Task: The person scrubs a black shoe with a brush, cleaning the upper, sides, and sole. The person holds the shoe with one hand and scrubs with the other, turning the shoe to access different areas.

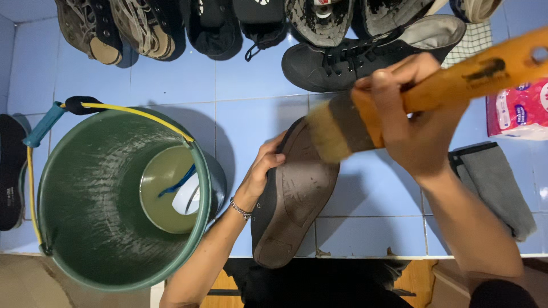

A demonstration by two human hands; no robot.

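From the head camera, looking straight down, the left hand (264,171) grips the side of a dark shoe (294,197) that is turned sole up over the blue tiled floor (171,85); its fingers curl over the edge of the brown, worn sole, and a metal bracelet (240,209) sits on the wrist. The right hand (408,122) is clenched round the orange wooden handle of a wide paintbrush (365,122), whose pale bristles touch the toe end of the sole.

To the left of the shoe stands a green bucket (85,194) with a yellow bail handle and a blue grip piece; murky water lies at its bottom with a small blue and white object in it. Along the top of the view a row of shoes (217,25) lies on the tiles, and a black lace-up high-top (365,54) lies on its side just beyond the brush. A grey cloth (494,185) lies on the tiles under the right forearm, and a pink and white packet (522,111) sits at the right edge.
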